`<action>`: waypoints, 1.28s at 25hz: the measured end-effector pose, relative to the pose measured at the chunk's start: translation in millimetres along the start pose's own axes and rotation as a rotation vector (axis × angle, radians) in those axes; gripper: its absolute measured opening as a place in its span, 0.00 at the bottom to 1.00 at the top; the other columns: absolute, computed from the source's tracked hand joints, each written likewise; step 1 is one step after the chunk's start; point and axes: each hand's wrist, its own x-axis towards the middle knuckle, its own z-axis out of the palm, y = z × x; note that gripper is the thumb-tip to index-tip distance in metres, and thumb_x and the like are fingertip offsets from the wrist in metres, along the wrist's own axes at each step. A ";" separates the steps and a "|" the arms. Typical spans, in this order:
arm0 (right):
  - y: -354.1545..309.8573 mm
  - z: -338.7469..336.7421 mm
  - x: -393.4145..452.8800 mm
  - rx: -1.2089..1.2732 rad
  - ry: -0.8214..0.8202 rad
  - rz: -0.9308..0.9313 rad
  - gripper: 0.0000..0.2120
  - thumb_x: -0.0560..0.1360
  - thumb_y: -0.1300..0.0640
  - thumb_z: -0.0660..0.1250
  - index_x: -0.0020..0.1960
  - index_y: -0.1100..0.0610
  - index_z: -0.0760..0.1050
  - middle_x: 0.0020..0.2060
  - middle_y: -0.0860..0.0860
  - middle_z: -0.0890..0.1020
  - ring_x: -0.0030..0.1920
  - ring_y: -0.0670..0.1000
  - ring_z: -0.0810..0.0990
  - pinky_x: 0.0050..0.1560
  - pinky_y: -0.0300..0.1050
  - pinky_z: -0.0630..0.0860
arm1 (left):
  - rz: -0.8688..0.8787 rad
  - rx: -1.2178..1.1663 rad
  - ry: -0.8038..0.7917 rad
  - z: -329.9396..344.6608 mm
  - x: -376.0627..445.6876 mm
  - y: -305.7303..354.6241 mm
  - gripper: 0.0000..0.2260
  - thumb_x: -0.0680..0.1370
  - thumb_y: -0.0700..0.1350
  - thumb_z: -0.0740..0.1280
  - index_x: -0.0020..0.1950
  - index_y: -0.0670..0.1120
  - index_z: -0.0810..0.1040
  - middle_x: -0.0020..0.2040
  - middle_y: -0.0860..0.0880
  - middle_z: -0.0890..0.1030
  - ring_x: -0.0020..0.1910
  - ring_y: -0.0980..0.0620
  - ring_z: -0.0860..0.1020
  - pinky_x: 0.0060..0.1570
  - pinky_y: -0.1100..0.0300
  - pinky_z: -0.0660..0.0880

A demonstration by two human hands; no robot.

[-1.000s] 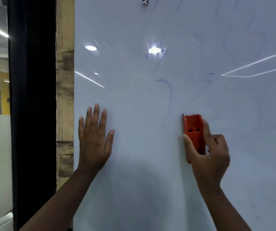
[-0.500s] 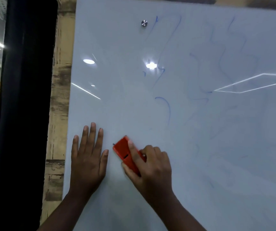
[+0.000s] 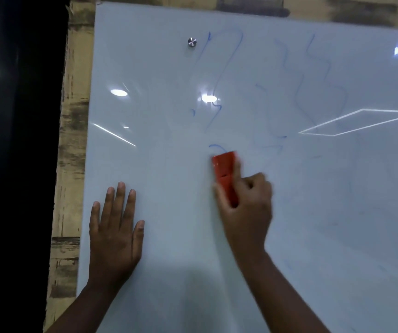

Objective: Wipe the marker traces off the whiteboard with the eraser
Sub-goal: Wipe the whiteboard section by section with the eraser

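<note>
No legible text, perhaps blurred

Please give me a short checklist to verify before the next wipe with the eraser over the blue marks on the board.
1. Grip on eraser: ok. The right hand holds the red eraser, fingers curled round it.
2. Eraser on the whiteboard: it seems pressed against it, but motion blur hides the contact; cannot tell.
3. Nearest mark: ok. The short blue curve lies just above the eraser's upper end.
4. Left hand clear of the path: ok. It lies flat on the board, lower left, apart from the eraser.
5. Obstacle higher up: not ok. A metal stud sits beside the upper traces.
6. Board clean: not ok. Faint blue lines remain at upper right.
</note>
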 end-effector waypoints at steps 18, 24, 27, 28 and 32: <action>33.7 0.5 72.1 0.017 0.103 -0.016 0.29 0.74 0.46 0.76 0.73 0.52 0.77 0.40 0.50 0.71 0.39 0.52 0.71 0.40 0.54 0.77 | 0.018 -0.021 0.110 2.7 113.9 -18.6 0.30 0.87 0.53 0.53 0.86 0.39 0.58 0.87 0.43 0.56 0.86 0.44 0.55 0.82 0.36 0.56; -39.3 38.4 17.3 0.051 -0.017 -0.497 0.27 0.77 0.44 0.70 0.72 0.55 0.77 0.41 0.54 0.76 0.39 0.56 0.74 0.38 0.51 0.72 | 0.033 -0.018 0.101 3.4 112.6 -22.0 0.30 0.87 0.52 0.53 0.87 0.41 0.56 0.87 0.43 0.55 0.87 0.44 0.54 0.84 0.39 0.52; -54.9 45.2 26.7 0.013 -0.017 -0.619 0.26 0.78 0.42 0.68 0.71 0.55 0.78 0.42 0.54 0.77 0.39 0.55 0.74 0.38 0.50 0.71 | 0.029 -0.030 0.102 4.7 112.8 -23.5 0.29 0.87 0.51 0.52 0.87 0.43 0.55 0.87 0.45 0.55 0.87 0.45 0.54 0.84 0.41 0.50; -54.3 45.7 35.9 -0.003 -0.004 -0.621 0.26 0.78 0.42 0.68 0.71 0.55 0.78 0.42 0.53 0.77 0.39 0.55 0.74 0.38 0.50 0.71 | 0.031 -0.033 0.104 4.5 113.0 -23.6 0.29 0.87 0.51 0.52 0.87 0.42 0.55 0.87 0.45 0.55 0.87 0.45 0.54 0.84 0.40 0.51; -29.6 39.3 81.7 -0.001 0.090 -0.491 0.27 0.76 0.43 0.71 0.71 0.52 0.78 0.39 0.51 0.75 0.38 0.54 0.73 0.38 0.49 0.68 | 0.046 -0.040 0.123 3.6 112.2 -22.8 0.28 0.87 0.49 0.51 0.86 0.41 0.57 0.87 0.45 0.57 0.86 0.44 0.56 0.82 0.37 0.55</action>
